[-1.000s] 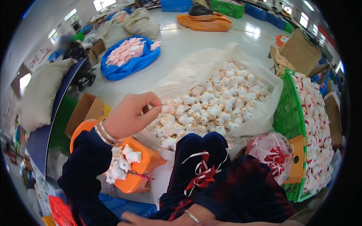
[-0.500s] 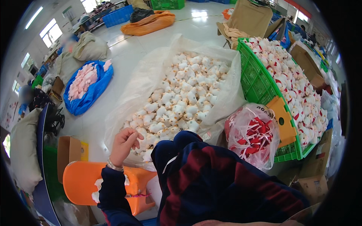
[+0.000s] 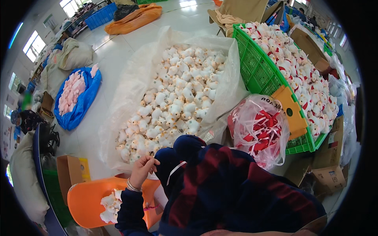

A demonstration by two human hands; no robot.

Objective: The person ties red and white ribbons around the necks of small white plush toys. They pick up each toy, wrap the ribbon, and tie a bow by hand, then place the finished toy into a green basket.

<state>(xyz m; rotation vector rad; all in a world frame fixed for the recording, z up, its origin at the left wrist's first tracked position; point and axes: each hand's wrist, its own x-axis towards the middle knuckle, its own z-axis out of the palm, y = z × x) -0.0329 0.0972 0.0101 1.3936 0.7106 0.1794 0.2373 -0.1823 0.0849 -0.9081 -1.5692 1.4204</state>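
My left hand (image 3: pixel 143 171), with a bracelet (image 3: pixel 134 185) at its wrist, is beside my knee, its fingers pressed together. Whatever they may pinch is too small to make out. My right hand does not show. Under my left forearm stands an orange plastic stool (image 3: pixel 84 200) with several small white plush toys (image 3: pixel 111 205) on it. Just beyond my hand, a large clear plastic bag (image 3: pixel 130 80) lies open, full of white plush toys (image 3: pixel 177 98) with orange-brown details. A thin white ribbon (image 3: pixel 176 172) lies across the dark cloth over my knee.
To the right, a green crate (image 3: pixel 256 65) overflows with white-and-red plush toys (image 3: pixel 301 74). Against it leans a clear bag of red pieces (image 3: pixel 260 131). A blue bag (image 3: pixel 73 120) of pink pieces and a cardboard box (image 3: pixel 69 170) are at left. Cardboard (image 3: pixel 328 177) stands at lower right.
My left hand has come back from above the bag's edge and moved right, to beside my knee. The view has shifted, and more of the toys on the stool show.
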